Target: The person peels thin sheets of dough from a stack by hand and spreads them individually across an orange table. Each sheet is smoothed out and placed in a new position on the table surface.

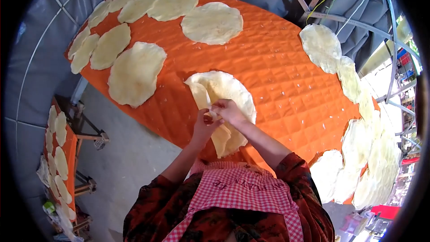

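Note:
In front of me a thin, round, pale flatbread lies on the orange quilted cloth, its left side folded over in a strip. My left hand is closed at that folded side, with thumb and fingertips curled into a pinch. Just above and to its right, my right hand also pinches, fingertips close to those of the left. A small whitish bit shows between the fingertips; it looks like part of the flatbread's edge, but the fingers partly cover it.
The orange cloth covers a large table and bears small white crumbs. Several flatbreads lie along its left and far sides. Overlapping ones cover the right end. A second orange-covered table with flatbreads stands lower left. Metal poles frame the grey sheeting.

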`<state>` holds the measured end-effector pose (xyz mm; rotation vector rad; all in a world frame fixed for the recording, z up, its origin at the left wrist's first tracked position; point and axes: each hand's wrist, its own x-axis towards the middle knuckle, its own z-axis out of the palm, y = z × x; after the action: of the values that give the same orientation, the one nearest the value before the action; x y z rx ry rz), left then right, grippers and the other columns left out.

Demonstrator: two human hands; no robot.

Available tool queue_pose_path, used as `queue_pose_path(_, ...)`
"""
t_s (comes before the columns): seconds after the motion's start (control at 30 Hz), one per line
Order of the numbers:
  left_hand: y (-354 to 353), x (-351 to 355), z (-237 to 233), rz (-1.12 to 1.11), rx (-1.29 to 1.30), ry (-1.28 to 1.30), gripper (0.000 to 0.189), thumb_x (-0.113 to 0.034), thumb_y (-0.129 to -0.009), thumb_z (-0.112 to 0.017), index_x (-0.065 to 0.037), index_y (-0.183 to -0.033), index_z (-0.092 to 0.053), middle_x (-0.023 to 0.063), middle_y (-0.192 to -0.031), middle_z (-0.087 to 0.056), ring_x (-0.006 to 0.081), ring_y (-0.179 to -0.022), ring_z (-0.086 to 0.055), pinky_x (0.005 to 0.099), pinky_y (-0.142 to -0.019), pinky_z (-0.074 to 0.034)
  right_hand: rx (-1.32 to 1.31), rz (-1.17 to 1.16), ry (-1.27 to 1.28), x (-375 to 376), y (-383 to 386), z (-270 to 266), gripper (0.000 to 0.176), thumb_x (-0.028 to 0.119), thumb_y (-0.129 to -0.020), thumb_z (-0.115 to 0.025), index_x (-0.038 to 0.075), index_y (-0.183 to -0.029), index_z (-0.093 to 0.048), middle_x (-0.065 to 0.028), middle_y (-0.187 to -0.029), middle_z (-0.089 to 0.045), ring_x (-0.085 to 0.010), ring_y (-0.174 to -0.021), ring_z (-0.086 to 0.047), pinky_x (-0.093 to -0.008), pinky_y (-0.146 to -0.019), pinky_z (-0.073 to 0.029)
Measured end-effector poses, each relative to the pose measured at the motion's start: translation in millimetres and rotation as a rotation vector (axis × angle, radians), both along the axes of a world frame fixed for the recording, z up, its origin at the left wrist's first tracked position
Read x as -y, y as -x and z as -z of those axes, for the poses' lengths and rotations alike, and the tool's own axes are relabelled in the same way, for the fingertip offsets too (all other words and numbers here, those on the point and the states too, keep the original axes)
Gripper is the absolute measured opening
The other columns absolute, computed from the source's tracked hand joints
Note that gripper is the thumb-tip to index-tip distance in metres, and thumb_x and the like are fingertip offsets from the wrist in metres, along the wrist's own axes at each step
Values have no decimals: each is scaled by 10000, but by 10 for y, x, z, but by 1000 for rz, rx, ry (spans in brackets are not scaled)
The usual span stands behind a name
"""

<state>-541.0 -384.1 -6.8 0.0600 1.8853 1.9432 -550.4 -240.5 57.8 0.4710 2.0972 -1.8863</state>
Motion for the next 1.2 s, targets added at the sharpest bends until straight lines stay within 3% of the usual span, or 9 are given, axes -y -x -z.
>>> queue_pose_path(0.13, 9, 29, -16, 40, -49, 92, 547, -215, -752, -758, -26, -1165, -452, 90, -967, -540, 142, -838, -547, 251, -725, -476, -26, -55, -231, 56, 26, -7, 295, 255, -833, -635, -22, -934, -618, -66, -680, -593, -152, -627, -569, -300, -562, -468)
queue_pose_path(0.33, 108, 116, -102, -121, -76, 27, 324, -210, -831, -677, -26, -1047, -519, 56, -959, -522, 123, -812, -537, 241, -681, -475, 78, 81, 113, -59, -27, 244, 399, 278, -877, -579, -35, -1126, -577, -73, -884, -616, -161, -725, -571, -286, -636, -491)
queue_pose_path(0.43, 220, 103, -189, -156, 9, -54, 252, -224, -849, -658, -42, -961, -525, 26, -896, -517, 107, -769, -521, 229, -638, -463, 2, -24, -66, -76, -73, 367, 405, 261, -886, -572, -19, -1177, -561, -65, -911, -615, -155, -742, -569, -282, -640, -490)
queue_pose_path(0.63, 351, 28, -124, -132, -46, 121, 258, -205, -802, -691, -44, -859, -497, 21, -781, -535, 118, -672, -520, 272, -581, -450, 66, -5, 238, -76, -205, 208, 328, 245, -903, -545, 17, -1132, -603, -82, -988, -641, -150, -832, -599, -289, -670, -514)
queue_pose_path(0.87, 257, 50, -34, 57, -495, 642, 256, -206, -768, -660, -39, -895, -514, 151, -837, -598, 238, -723, -594, 338, -593, -478, -290, -126, -318, 185, -261, 385, 234, 176, -836, -566, 5, -975, -646, -156, -867, -665, -211, -744, -618, -358, -689, -502)
queue_pose_path(0.93, 315, 125, 171, 100, -736, 551, 298, -248, -831, -604, -27, -1022, -544, 114, -711, -591, 263, -659, -591, 330, -614, -504, -251, -108, -489, 188, -274, 407, 232, 193, -820, -546, 19, -931, -653, -199, -848, -651, -283, -747, -620, -408, -709, -494)
queue_pose_path(1.0, 473, 270, 373, 28, -321, 50, 236, -193, -889, -554, 11, -993, -610, 38, -768, -619, 163, -657, -568, 281, -612, -494, -220, -61, -563, 85, -182, 390, 260, 235, -813, -523, 32, -911, -652, -218, -840, -637, -359, -752, -606, -442, -722, -482)
queue_pose_path(1.03, 618, 360, 306, 41, -252, 264, 197, -171, -877, -570, -1, -964, -616, 42, -801, -633, 150, -661, -564, 267, -601, -484, -308, 146, -508, 22, -120, 442, 239, 199, -797, -538, 18, -913, -642, -229, -842, -631, -374, -719, -592, -448, -703, -478)
queue_pose_path(1.2, 1057, 1166, 215, -47, -39, 128, 204, -191, -871, -546, 7, -886, -594, 19, -755, -568, 162, -658, -534, 310, -585, -453, -242, 486, -208, -1293, -409, 14, 208, 169, -789, -609, -16, -875, -648, -91, -692, -626, -160, -645, -581, -346, -587, -481)
